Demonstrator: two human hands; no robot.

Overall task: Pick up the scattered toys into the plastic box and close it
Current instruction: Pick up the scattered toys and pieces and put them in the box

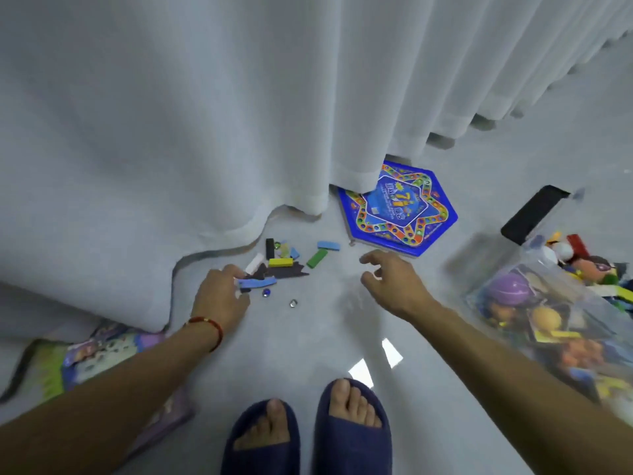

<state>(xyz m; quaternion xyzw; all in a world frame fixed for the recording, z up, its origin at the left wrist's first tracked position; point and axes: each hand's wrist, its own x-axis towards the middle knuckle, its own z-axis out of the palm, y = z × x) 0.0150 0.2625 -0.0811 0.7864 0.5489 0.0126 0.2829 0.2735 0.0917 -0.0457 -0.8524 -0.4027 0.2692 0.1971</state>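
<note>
The left hand [219,296] reaches down to the floor [318,323] at the near-left end of a small scatter of toy pieces, its fingers curled round a blue block [257,282] that lies flat at the edge of the pile; a red cord bracelet [207,326] sits on its wrist. The right hand [394,279] hovers apart from the pile with fingers loosely spread and bent, holding nothing, just short of the near edge of a blue hexagonal game board [399,209].

The scatter lies near the hem of a white curtain [205,114]: a yellow block [280,262], a green block [317,258], a light blue block [328,245], a white block [255,262] and a black block [270,247], with dark jagged flat pieces [284,271] beneath some of them. Two marbles rest on the floor just nearer than the pile, a blue marble [266,293] close to the left fingers and a clear marble [293,303] a little to its right.

The game board lies flat with its far-left part tucked under the curtain hem. The plastic box [534,303], clear-walled and open at the top, stands at the right, well apart from the pile, filled with figures and other coloured toys. A dark flat thing [534,214] stands beside its far end; I cannot tell what it is. A colourful picture box [102,365] lies partly under the curtain at the near left. Two feet in dark blue slippers [305,433] stand at the near edge.
</note>
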